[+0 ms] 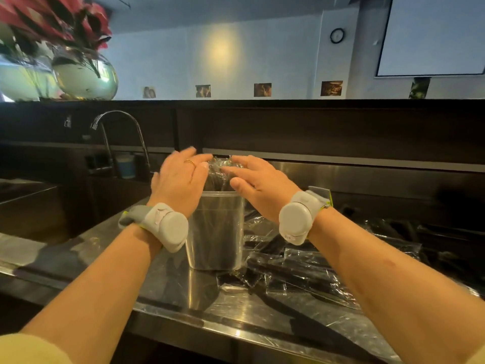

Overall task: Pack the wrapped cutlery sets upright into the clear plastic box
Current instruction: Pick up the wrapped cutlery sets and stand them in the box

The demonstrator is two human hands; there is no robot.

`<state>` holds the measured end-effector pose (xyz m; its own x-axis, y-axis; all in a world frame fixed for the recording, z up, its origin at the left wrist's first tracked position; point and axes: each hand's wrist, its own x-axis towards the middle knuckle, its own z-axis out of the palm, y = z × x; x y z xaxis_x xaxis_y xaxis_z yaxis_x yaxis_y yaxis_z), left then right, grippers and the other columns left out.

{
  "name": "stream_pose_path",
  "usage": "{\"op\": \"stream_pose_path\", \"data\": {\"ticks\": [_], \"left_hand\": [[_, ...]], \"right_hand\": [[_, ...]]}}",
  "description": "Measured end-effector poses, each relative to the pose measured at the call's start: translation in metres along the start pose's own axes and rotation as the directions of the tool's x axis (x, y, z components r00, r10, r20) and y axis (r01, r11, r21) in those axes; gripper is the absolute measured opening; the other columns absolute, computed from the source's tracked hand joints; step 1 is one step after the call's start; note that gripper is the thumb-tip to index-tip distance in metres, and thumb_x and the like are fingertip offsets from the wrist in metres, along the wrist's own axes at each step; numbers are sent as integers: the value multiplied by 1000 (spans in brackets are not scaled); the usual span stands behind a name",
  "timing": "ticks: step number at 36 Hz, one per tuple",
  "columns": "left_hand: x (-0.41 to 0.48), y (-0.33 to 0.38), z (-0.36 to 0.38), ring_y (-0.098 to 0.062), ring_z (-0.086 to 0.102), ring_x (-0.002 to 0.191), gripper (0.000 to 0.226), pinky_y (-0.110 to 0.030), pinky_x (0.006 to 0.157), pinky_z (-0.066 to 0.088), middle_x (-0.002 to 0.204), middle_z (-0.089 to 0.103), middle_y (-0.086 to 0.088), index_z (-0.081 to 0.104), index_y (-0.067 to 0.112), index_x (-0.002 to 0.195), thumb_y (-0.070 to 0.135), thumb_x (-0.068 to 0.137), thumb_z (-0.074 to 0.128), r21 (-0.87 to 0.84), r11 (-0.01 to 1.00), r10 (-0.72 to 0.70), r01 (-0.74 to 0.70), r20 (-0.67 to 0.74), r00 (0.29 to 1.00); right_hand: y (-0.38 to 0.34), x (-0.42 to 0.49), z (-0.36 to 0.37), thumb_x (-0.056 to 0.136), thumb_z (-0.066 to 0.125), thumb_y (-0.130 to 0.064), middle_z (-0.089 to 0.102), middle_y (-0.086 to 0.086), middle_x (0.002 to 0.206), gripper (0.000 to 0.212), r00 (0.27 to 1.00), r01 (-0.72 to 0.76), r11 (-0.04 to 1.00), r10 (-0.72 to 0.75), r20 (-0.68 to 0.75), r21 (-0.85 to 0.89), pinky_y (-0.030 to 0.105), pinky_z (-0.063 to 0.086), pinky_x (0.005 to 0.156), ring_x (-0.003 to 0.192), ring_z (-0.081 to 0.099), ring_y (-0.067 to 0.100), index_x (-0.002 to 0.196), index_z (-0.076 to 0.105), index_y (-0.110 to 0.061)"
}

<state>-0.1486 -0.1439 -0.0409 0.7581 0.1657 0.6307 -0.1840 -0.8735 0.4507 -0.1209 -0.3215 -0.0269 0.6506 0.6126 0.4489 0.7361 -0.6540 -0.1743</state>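
— What's closest?

— Two bare forearms reaching forward, a grey wristband (168, 229) on each. Under them runs the steel tabletop (210, 306).

— And the box?

— The clear plastic box (215, 232) stands upright on the tabletop, directly below the fingers and between the two wrists.

— Where's the cutlery?

— A bundle of wrapped cutlery sets (219, 170) stands upright in the box, with its crinkled tops rising above the rim. A loose pile (301, 269) of more wrapped sets lies flat on the tabletop, below and to the right of the right fingers, just beside the box.

— What are the hands doing?

— The left hand (181, 179) and right hand (259, 185) flank the bundle's top. The left fingers (195, 158) are straight and close together, lying against the wrappers' left side, and their tips are blurred. The right fingers (244, 160) are spread apart, touching the right side. Neither hand curls round anything.

— Farther back?

— Left of the left fingers there's a curved tap (118, 132) and a blue cup (126, 166). Higher up, a round glass vase (85, 74) of red flowers sits on a dark ledge. Far beyond the right fingers, a clock (337, 35) hangs on the wall.
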Motion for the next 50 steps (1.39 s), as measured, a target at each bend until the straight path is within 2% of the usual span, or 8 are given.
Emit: {"op": "stream_pose_path", "data": {"ticks": [3, 7, 13, 22, 30, 40, 45, 50], "left_hand": [[-6, 20, 2, -24, 3, 148, 46, -53, 117, 1, 158, 17, -3, 38, 29, 142, 31, 96, 43, 135, 990, 69, -45, -182, 981], [-17, 55, 10, -28, 21, 144, 46, -50, 114, 5, 144, 45, -5, 56, 22, 129, 26, 84, 50, 94, 930, 366, -354, -218, 905], [-46, 103, 73, -10, 54, 114, 35, -33, 102, 42, 123, 60, 7, 58, 30, 126, 35, 91, 55, -183, 888, 460, -422, 333, 823], [-72, 118, 159, -22, 3, 147, 105, -58, 116, 8, 161, 4, 5, 8, 50, 145, 77, 61, 64, -52, 906, 274, -421, 830, 486], [-60, 122, 176, -11, 50, 122, 65, -26, 98, 41, 133, 52, 12, 45, 44, 132, 57, 73, 70, -153, 933, 333, -325, 707, 624], [-39, 133, 182, -7, 58, 94, 26, -23, 79, 44, 102, 64, 13, 61, 38, 112, 40, 86, 64, -118, 970, 243, -213, 404, 882], [-20, 141, 179, -7, 62, 86, 15, -24, 77, 51, 90, 66, 13, 64, 36, 98, 30, 85, 68, -404, 909, 192, -101, 192, 962], [-3, 152, 170, -7, 60, 79, 14, -13, 66, 49, 82, 61, 9, 64, 30, 101, 25, 88, 65, -603, 796, 90, -55, 28, 995]], "right_hand": [[10, -10, -6, 100, 29, -44, 21, -6, 156, 51, 999, -30, 996, 27, 41, 80, 42, 22, 116, 143, 18, 13, 148, 25, -29], [30, -33, -15, 100, 40, -31, 51, -7, 121, 39, 998, -36, 971, 48, -47, 234, 12, 28, 97, 109, 41, -3, 135, 50, -15], [89, -81, -24, 96, 49, -28, 67, 9, 108, 26, 913, -345, 938, 346, 216, -45, 41, 47, 92, 102, 62, 25, 111, 65, -14], [153, -157, -39, 85, 59, -52, 52, 0, 138, 59, 723, -614, 777, 625, 295, -141, 32, 39, 105, 124, 50, 19, 135, 48, -24], [170, -190, -52, 69, 78, -48, 31, -5, 153, 106, 636, -650, 752, 618, 462, -111, 28, 25, 110, 138, 33, 18, 151, 13, -31], [193, -176, -45, 86, 66, -30, 65, -1, 109, 38, 825, -561, 828, 559, 82, -2, 22, 44, 82, 103, 61, 16, 122, 61, -21], [197, -161, -52, 86, 65, -30, 70, -3, 96, 23, 863, -479, 870, 492, -117, 119, 32, 51, 85, 91, 64, 15, 105, 68, -17], [199, -145, -56, 88, 65, -25, 64, -11, 77, 2, 862, -391, 876, 456, -222, 282, 10, 43, 62, 72, 61, 1, 87, 65, -23]]}}
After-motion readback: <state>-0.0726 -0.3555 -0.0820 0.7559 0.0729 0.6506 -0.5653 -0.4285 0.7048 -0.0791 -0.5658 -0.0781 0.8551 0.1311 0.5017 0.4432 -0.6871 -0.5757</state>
